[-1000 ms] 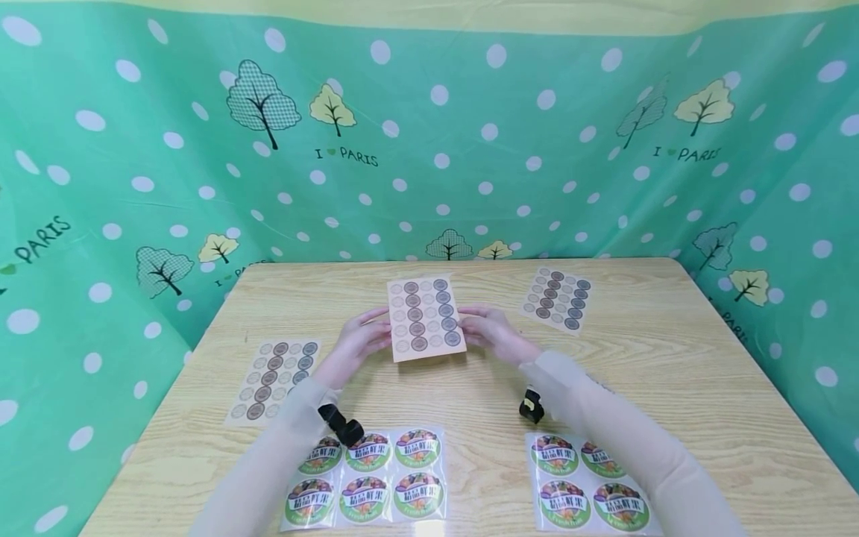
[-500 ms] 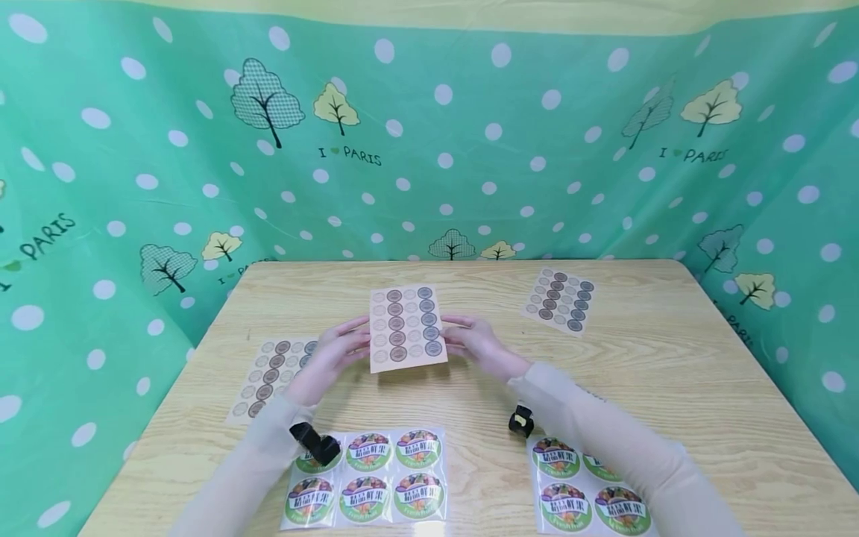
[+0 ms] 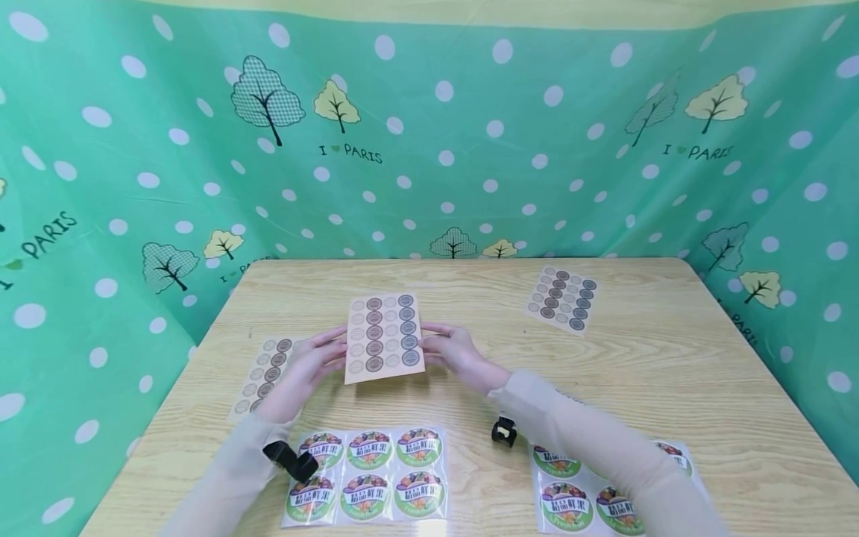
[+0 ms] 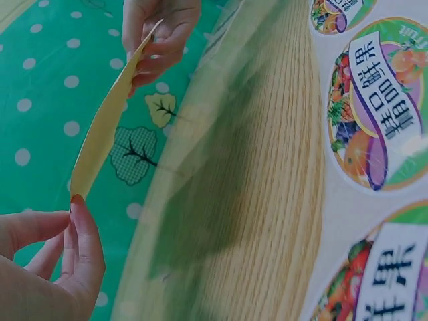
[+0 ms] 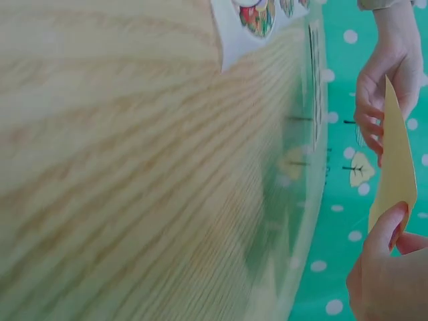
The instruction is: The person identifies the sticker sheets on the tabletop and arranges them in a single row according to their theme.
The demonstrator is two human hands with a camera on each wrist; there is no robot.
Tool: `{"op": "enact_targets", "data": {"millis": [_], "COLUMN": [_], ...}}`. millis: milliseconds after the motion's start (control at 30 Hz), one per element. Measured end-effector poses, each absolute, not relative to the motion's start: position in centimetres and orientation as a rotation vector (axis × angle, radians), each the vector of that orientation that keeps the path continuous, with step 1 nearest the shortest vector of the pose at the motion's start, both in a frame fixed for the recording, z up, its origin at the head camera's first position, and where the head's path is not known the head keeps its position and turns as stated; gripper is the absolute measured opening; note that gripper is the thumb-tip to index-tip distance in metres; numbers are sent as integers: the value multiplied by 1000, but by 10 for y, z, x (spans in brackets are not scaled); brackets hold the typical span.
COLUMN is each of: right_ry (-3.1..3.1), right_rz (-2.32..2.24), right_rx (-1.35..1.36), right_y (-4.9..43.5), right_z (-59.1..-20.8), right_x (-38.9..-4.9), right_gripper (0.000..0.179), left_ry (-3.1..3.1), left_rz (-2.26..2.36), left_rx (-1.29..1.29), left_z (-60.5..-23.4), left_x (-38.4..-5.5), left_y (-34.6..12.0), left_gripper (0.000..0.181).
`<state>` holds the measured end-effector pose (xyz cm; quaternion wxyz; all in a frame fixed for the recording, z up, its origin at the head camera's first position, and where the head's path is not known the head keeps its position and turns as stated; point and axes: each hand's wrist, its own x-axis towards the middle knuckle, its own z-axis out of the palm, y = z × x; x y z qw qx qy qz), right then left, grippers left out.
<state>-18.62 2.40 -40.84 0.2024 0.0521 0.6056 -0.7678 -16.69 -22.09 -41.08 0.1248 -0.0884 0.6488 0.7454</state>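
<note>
A tan sticker sheet (image 3: 383, 335) with columns of round brown and grey stickers is held up between both hands, tilted toward me. My left hand (image 3: 310, 365) pinches its left edge between thumb and fingers, as the left wrist view shows close up. On the opposite edge my right hand (image 3: 459, 358) pinches it the same way. The wrist views show the sheet edge-on, slightly bowed, raised over the table with its shadow below. A second tan sticker sheet (image 3: 258, 380) lies under the left forearm, partly hidden. Another such sheet (image 3: 564, 300) lies at the back right.
Near the front of the wooden table (image 3: 483, 477) lies a clear sheet of round fruit labels (image 3: 365, 477). A similar fruit label sheet (image 3: 565, 507) is at the front right, partly covered by the right sleeve. A green dotted curtain (image 3: 429, 134) stands behind and at both sides.
Both hands have carried the sticker sheet to the left and a little toward me. More of the left-hand sheet on the table is now covered by the left hand and arm.
</note>
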Motion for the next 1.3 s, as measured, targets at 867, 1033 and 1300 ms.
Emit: {"op": "enact_targets", "data": {"millis": [867,1033,1300], "right_ry": [1696,1710,1710], "right_rz": [-2066,-2034,-2033], "right_rx": [94,84,106], "right_y": [-11,-13,-19], "right_z": [-420,-413,-427], "right_x": [-161,-153,-150], "right_gripper": [50,52,55], "left_ry": [2058,2064,2081], "left_rz": [2013,1988,1975], "left_rx": [-390,-383,-365], "left_z": [-420,-421,-432], "left_x": [-145,-143,-141], "left_y": [-257,-260,-267], "left_gripper": [53,54,57]}}
